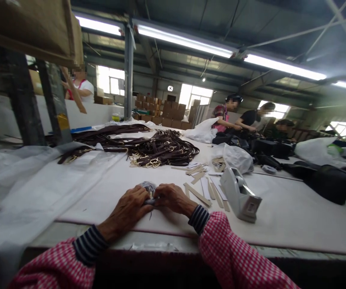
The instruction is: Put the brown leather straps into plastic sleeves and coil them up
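My left hand [130, 210] and my right hand [173, 197] meet at the near edge of the white worktable [281, 212]. Both have their fingers curled and pinched on a small grey wrapped piece [148, 188] with a bit of metal showing between the fingertips. What the piece is I cannot make out. Both wrists rest on the tabletop.
A grey tape dispenser [240, 194] stands right of my hands, with tan paper strips [198, 194] between. Further back lies a pile of dark brown straps with brass buckles [157, 150]. White plastic sheets [25, 188] cover the left. Black bags [329, 180] and seated people [247, 118] are at the right.
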`<state>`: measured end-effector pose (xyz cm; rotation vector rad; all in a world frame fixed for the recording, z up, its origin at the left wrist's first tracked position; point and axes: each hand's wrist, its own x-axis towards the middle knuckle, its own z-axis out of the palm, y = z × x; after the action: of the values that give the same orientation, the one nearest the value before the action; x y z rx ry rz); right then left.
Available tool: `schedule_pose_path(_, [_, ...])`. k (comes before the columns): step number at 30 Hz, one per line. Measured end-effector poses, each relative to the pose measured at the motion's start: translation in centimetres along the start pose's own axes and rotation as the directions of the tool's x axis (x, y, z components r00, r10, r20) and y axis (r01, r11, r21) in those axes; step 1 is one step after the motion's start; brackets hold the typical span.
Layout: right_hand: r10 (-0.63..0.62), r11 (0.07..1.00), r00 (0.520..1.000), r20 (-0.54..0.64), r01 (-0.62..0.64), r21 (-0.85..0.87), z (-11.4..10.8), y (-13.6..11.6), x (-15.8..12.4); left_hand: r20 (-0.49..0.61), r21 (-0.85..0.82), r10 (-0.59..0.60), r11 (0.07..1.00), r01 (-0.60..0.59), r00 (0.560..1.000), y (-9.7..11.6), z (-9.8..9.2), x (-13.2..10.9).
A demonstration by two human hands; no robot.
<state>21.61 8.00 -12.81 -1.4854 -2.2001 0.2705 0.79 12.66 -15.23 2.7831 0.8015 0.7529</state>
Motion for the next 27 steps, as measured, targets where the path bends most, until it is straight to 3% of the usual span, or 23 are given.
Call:
schedule_pose_path(5, [0.031, 0.999, 1.0, 0.002, -0.031, -0.028, 0.0, -1.0, -0.3, -0.026, 0.04, 0.018, 0.999, -0.017, 0.999, -0.5, 0.2, 0.0])
schedule_pose_path(9, [0.029, 0.998, 1.0, -0.011, -0.03, -0.05, -1.6, -1.7, -1.7, -0.034, 0.086, 0.042, 0.996, -0.039, 0.999, -0.7, 0.6, -0.1])
schedule_pose_path(12, [0.123, 0.992, 0.977, -0.175, -0.123, 0.01, -4.5, -1.0, -4.4, -0.047, 0.067, 0.025, 0.998, -0.022, 0.999, -0.6, 0.4, -0.4])
schedule_pose_path(16, [0.318, 0.942, 0.882, -0.348, -0.335, 0.014, -8.9, 0.9, -9.1, -0.068, -0.154, -0.123, 0.982, 0.112, 0.99, -0.7, -1.2, 0.2])
schedule_pose_path(19, [0.418, 0.891, 0.841, -0.344, -0.453, -0.026, -9.8, 1.7, -11.3, -0.053, -0.473, -0.291, 0.85, 0.233, 0.955, -1.0, -2.9, 2.0])
schedule_pose_path(22, [0.474, 0.856, 0.84, -0.265, -0.51, -0.084, -8.3, 1.4, -11.0, 0.007, -0.784, -0.372, 0.573, 0.236, 0.928, -0.6, -3.5, 4.1])
schedule_pose_path(24, [0.505, 0.832, 0.836, -0.216, -0.538, -0.136, -6.8, 1.0, -9.7, 0.063, -0.873, -0.365, 0.431, 0.229, 0.929, 0.1, -3.1, 5.1])
schedule_pose_path(27, [0.571, 0.77, 0.8, -0.185, -0.6, -0.217, -5.2, 1.0, -7.3, 0.131, -0.915, -0.331, 0.321, 0.242, 0.935, 0.7, -1.7, 5.5])
